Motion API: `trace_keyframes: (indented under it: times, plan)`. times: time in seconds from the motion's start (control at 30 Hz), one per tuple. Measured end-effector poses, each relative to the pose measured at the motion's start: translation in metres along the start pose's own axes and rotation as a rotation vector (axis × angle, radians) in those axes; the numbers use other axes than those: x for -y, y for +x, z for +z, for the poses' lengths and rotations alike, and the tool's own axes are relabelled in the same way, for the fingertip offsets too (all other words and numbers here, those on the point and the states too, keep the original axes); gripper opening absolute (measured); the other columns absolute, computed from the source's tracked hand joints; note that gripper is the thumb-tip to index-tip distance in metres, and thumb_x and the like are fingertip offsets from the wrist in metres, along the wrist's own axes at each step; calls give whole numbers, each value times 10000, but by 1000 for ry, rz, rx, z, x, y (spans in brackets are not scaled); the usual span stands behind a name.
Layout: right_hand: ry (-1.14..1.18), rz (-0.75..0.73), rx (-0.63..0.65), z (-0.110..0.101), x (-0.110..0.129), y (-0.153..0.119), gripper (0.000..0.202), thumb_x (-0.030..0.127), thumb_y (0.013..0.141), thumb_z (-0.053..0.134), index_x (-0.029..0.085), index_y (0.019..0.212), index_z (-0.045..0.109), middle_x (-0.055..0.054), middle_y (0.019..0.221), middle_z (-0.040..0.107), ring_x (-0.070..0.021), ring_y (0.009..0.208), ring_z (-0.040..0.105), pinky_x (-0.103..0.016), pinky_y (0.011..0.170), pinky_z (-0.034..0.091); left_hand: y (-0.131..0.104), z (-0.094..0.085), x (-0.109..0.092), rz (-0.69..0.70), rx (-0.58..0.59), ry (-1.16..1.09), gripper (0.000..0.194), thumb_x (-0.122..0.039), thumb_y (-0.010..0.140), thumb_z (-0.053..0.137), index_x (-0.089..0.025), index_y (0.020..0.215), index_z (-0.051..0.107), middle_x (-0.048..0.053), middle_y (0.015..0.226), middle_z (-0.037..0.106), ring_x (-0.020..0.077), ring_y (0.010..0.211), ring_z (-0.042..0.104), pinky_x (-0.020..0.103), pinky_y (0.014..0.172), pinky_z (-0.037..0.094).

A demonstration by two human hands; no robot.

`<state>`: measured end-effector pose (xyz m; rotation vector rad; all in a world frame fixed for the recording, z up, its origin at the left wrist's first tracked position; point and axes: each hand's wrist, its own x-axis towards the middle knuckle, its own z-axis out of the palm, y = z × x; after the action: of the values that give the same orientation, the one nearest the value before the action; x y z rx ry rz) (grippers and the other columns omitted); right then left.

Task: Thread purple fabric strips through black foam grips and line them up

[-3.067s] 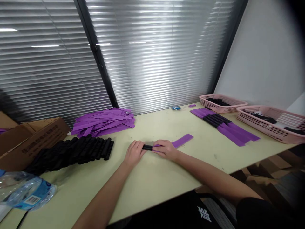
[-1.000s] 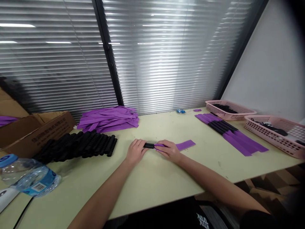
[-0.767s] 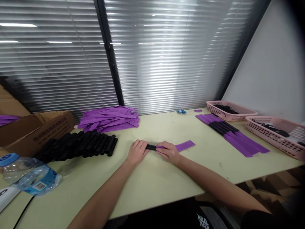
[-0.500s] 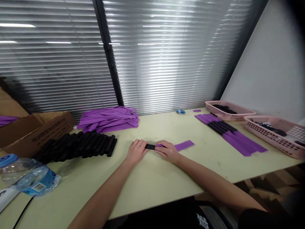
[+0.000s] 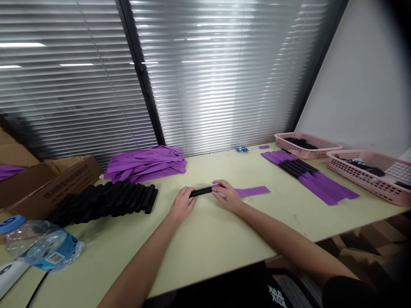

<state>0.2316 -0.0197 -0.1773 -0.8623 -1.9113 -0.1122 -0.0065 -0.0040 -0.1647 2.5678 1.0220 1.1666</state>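
Between my hands, just over the pale yellow table, is a black ribbed foam tube (image 5: 201, 192). My left hand (image 5: 182, 202) grips its left end between thumb and fingers. At the tube's right end, my right hand (image 5: 226, 195) pinches a purple strip (image 5: 253, 191) where it meets the opening. The strip's free end trails right, past my hand, onto the table. How far the strip reaches inside the tube is hidden. To the left lies a pile of similar black tubes (image 5: 118, 199), and behind it a heap of purple strips (image 5: 146, 162).
Several purple strips with black tubes on them (image 5: 298, 169) lie side by side at the right. Pink baskets (image 5: 369, 177) with black items stand beyond. At left are a cardboard box (image 5: 69, 177) and a plastic bottle (image 5: 53, 246). A small blue packet (image 5: 242, 149) lies near the blinds.
The hands have moved slightly apart, so more of the black tube shows between them. My right hand's fingers have loosened somewhat. The view has shifted a little.
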Motion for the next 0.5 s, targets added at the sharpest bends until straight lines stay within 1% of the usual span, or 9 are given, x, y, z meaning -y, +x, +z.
trace_keyframes:
  times: [0.07, 0.13, 0.23, 0.27, 0.33, 0.4, 0.5]
  plan:
    - [-35, 24, 1, -1, 1, 0, 126, 265, 888, 551, 218, 971, 634, -99, 1122, 604, -209, 1021, 573, -396, 878, 487, 0, 0, -3, -15, -1, -12, 172, -226, 903, 513, -211, 1074, 526, 54, 975, 585, 200, 955, 570, 351, 876, 470]
    - [-80, 51, 29, -3, 4, 1, 162, 321, 879, 567, 213, 994, 607, -103, 1129, 605, -224, 1040, 561, -415, 899, 464, 0, 0, -6, -32, 0, -8, 172, -242, 904, 521, -214, 1074, 532, 53, 981, 594, 204, 962, 574, 350, 867, 472]
    - [-151, 103, 93, -6, 9, 2, 314, 429, 851, 594, 197, 1059, 556, -123, 1161, 593, -252, 1078, 537, -431, 917, 435, 0, 0, -10, -50, -5, 28, 162, -254, 898, 540, -220, 1055, 555, 50, 968, 609, 209, 947, 580, 350, 849, 475]
    - [-176, 101, 118, -7, 11, 2, 369, 459, 847, 591, 190, 1096, 539, -133, 1180, 585, -262, 1092, 529, -436, 922, 425, -1, 0, -11, -50, -13, 36, 160, -252, 893, 549, -221, 1049, 563, 49, 960, 614, 210, 939, 583, 350, 844, 476]
    - [-222, 52, 182, -6, 13, 3, 463, 493, 853, 570, 177, 1186, 505, -152, 1221, 567, -279, 1108, 517, -446, 935, 402, -1, 2, -13, -39, -20, 29, 161, -244, 882, 564, -219, 1041, 574, 48, 949, 624, 210, 922, 587, 351, 835, 480]
    - [-254, -21, 253, -3, 14, 2, 473, 478, 883, 531, 175, 1243, 486, -154, 1238, 564, -279, 1093, 524, -446, 936, 383, -2, 5, -17, -11, -11, -5, 164, -234, 873, 576, -217, 1036, 583, 47, 943, 632, 207, 912, 589, 349, 831, 483]
    - [-253, -91, 335, 2, 14, 1, 338, 376, 934, 469, 181, 1205, 519, -129, 1162, 609, -246, 1008, 560, -426, 912, 379, -2, 9, -24, 14, -19, -85, 171, -210, 862, 582, -218, 1033, 587, 47, 957, 638, 198, 924, 592, 339, 843, 481]
